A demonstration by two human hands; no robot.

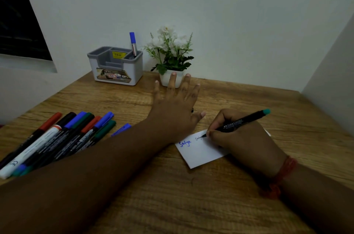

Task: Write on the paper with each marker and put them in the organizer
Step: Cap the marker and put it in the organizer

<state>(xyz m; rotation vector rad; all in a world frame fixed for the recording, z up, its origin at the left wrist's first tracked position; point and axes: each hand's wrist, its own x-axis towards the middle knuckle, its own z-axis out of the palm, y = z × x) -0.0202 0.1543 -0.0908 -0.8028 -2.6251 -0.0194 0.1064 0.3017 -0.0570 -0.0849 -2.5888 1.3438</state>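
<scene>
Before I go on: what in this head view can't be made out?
- Marker pile: lower ends covered by the left forearm, so no exact count.
- Paper: right part hidden under the right hand; full size unknown.
- Green marker: tip mostly covered by the fingers.
- Organizer: compartment floors hidden behind its walls; only the blue marker shows.
- Left hand: unclear if it touches the table.

Teal-ended black marker [243, 121] tip on white paper [201, 152]; capped markers [57, 138] heaped left; blue marker [133, 44] upright in grey organizer [116, 69]
</scene>
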